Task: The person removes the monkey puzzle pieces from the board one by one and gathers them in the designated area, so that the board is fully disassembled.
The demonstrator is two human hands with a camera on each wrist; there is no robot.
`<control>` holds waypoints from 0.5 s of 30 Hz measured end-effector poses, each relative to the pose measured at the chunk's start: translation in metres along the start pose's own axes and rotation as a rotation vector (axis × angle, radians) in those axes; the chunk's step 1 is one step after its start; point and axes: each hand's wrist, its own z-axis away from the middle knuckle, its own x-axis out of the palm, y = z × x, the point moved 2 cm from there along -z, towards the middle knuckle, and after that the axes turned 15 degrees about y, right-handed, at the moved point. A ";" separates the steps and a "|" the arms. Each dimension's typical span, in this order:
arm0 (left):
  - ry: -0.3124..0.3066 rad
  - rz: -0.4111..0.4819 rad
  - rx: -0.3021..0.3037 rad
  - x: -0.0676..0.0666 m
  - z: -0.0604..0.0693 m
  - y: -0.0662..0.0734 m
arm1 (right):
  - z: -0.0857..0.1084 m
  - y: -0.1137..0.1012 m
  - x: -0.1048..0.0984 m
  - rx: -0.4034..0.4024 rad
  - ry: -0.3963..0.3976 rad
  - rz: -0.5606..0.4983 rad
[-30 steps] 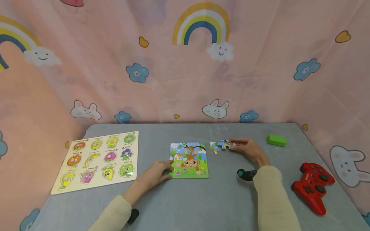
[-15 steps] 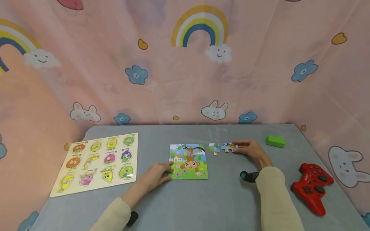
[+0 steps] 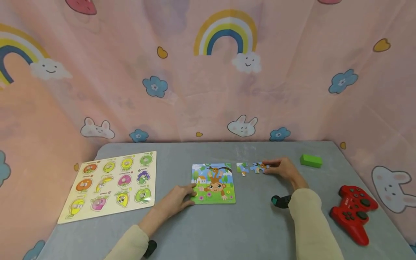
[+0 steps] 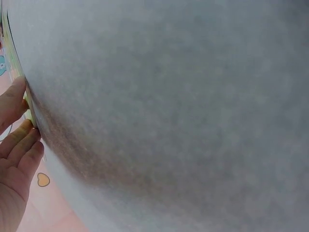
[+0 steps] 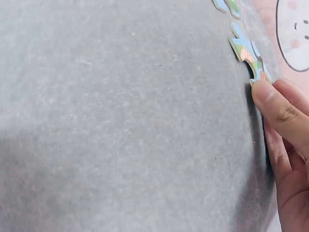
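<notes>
Monkey puzzle (image 3: 213,185) is lying flat near the middle of the grey surface (image 3: 221,231), and the left hand (image 3: 175,199) is touching its left edge, fingers reaching out nearly straight. Off the puzzle's right side, a loose piece (image 3: 242,167) is sitting just apart from a second piece (image 3: 258,167), which the right hand (image 3: 286,171) is pinching between thumb and fingers. Over on the left, a fruit board (image 3: 134,182) is lying at a slant; on the right, a green block (image 3: 311,161) and a red game controller (image 3: 353,209) are resting. Pink fabric (image 3: 195,101) is hanging behind.
</notes>
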 end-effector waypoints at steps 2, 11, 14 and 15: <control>0.004 0.005 -0.002 0.000 -0.001 0.000 | 0.000 -0.001 0.000 -0.019 0.006 0.014; -0.006 0.017 -0.021 0.001 -0.001 -0.001 | 0.002 0.001 0.001 -0.042 0.023 -0.003; -0.006 0.011 -0.021 0.002 0.000 0.000 | 0.004 0.005 0.001 -0.036 0.018 -0.101; -0.008 0.009 -0.019 0.002 0.000 0.000 | 0.005 0.007 0.001 -0.034 0.015 -0.135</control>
